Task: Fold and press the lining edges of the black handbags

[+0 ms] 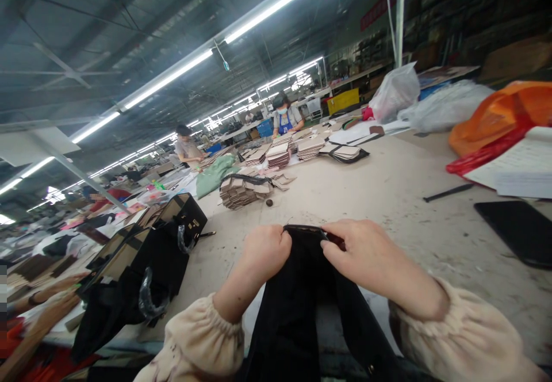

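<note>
A piece of black cloth (293,301), perhaps part of a bag, hangs down over the near edge of the table. Its upper edge is stretched between my two hands. My left hand (265,252) is closed in a fist around the left corner of that edge. Thumb and fingers of my right hand (366,252) pinch the right corner. Lower parts of the cloth spread out toward the bottom of the view, where a small gold-coloured spot shows on the right side.
Black handbags (172,249) with plastic-wrapped handles stand left, beside a co-worker's arms (52,307). Stacked tan pieces (244,191) lie ahead. A phone (513,232), a dark stick-like tool (448,192) and an orange bag (504,114) lie right. Two people work farther back.
</note>
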`<action>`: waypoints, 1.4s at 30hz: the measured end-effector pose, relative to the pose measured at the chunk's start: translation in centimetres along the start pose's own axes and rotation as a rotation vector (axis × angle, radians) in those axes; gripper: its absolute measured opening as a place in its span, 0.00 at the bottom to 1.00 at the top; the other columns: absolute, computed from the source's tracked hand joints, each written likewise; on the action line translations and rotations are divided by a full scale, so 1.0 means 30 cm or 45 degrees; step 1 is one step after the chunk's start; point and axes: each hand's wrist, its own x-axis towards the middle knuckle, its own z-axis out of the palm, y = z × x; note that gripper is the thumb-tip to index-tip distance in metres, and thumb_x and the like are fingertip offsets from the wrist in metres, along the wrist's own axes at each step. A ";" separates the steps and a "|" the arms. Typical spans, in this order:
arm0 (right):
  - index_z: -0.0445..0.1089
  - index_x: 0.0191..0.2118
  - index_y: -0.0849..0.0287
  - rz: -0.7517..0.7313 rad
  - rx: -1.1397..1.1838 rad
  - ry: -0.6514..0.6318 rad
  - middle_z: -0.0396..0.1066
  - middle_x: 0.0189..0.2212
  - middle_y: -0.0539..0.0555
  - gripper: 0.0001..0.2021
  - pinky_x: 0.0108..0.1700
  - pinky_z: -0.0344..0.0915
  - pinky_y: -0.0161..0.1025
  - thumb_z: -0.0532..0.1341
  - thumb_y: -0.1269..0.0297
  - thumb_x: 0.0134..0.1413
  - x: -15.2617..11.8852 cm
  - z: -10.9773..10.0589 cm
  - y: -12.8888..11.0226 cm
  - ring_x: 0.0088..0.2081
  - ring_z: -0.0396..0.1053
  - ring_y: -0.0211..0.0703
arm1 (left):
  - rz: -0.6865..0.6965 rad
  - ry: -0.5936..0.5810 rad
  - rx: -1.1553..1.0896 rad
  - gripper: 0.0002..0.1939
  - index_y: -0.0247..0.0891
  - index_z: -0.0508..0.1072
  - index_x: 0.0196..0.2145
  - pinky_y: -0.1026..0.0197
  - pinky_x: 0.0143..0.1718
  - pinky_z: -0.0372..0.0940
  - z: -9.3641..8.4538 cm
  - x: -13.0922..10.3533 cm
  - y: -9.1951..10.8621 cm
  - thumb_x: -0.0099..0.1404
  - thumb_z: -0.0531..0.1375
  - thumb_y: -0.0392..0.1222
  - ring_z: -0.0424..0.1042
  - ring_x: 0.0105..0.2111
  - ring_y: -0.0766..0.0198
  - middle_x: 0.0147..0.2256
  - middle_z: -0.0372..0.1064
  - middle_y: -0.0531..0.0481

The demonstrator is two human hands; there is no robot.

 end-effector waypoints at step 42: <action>0.66 0.55 0.61 0.337 1.112 -0.239 0.72 0.46 0.62 0.29 0.50 0.68 0.48 0.54 0.44 0.56 -0.193 -0.047 0.212 0.48 0.69 0.52 | 0.033 -0.332 -0.622 0.22 0.36 0.65 0.19 0.64 0.21 0.51 -0.060 -0.041 -0.033 0.59 0.52 0.57 0.61 0.20 0.66 0.17 0.58 0.53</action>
